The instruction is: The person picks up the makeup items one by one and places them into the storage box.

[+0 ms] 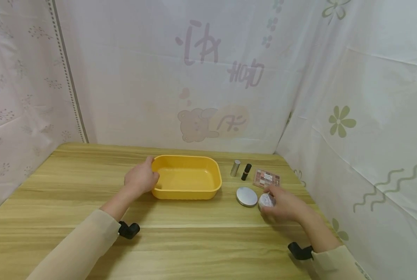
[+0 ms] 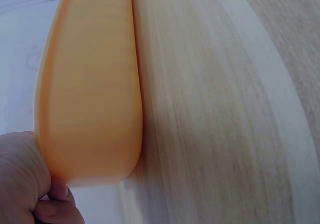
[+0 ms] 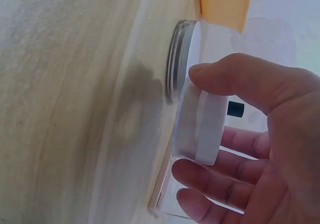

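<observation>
At the left end of the yellow plastic tub (image 1: 187, 195), my left hand (image 1: 141, 177) grips the rim, thumb and fingers on either side of it. The left wrist view shows the tub's outer wall (image 2: 95, 93) close to the wooden surface. My right hand (image 1: 286, 204) holds a small round jar (image 3: 200, 126) with a whitish lid and translucent sides, thumb on one side and fingers on the other. Just left of the jar lies a round silver compact (image 1: 246, 196). Behind that hand is an eyeshadow palette (image 1: 265, 178) with a grid of pinkish and brown squares, partly covered by the fingers.
A silver tube (image 1: 235, 168) and a black lipstick-like tube (image 1: 246, 172) lie between the tub and the palette. The wooden table (image 1: 180, 249) meets a printed white curtain (image 1: 141, 77) at the back and sides.
</observation>
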`<state>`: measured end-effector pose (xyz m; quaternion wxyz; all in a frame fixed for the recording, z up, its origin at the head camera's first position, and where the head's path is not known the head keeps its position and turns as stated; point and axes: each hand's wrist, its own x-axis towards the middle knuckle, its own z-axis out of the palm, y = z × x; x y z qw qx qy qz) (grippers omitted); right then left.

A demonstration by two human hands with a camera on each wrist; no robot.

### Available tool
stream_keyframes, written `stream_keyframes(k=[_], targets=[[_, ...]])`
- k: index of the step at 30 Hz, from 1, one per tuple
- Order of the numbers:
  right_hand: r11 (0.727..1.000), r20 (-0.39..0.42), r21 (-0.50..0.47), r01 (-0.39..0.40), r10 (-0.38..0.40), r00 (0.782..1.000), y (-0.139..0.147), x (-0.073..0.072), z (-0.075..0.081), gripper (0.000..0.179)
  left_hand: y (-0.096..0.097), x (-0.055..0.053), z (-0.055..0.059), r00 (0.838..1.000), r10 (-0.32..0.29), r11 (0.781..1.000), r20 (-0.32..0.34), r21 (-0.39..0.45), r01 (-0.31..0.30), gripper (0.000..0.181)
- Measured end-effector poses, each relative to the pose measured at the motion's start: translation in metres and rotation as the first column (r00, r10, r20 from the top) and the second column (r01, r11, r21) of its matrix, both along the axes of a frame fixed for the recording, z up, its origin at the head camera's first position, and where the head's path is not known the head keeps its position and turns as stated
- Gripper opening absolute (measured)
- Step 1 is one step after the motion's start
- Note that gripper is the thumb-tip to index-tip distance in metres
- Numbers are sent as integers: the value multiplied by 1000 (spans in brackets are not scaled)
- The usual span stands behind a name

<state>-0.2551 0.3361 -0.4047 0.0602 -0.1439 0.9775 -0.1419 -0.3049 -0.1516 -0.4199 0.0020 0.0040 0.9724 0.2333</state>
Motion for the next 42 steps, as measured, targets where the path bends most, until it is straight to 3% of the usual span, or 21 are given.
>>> stream_keyframes(k=[25, 35, 42], targets=[[996, -171, 16, -83, 85, 982, -25, -19, 18, 50, -1, -1, -2, 1000, 9, 1000, 3, 4, -9, 65], [996, -151, 6, -92, 92, 984, -44, -27, 31, 46, 0, -1, -1, 1000, 6, 1000, 4, 5, -6, 66], [996, -114, 11, -83, 84, 990, -57, -33, 36, 55, 0, 0, -1, 1000, 6, 1000, 6, 2, -6, 66]])
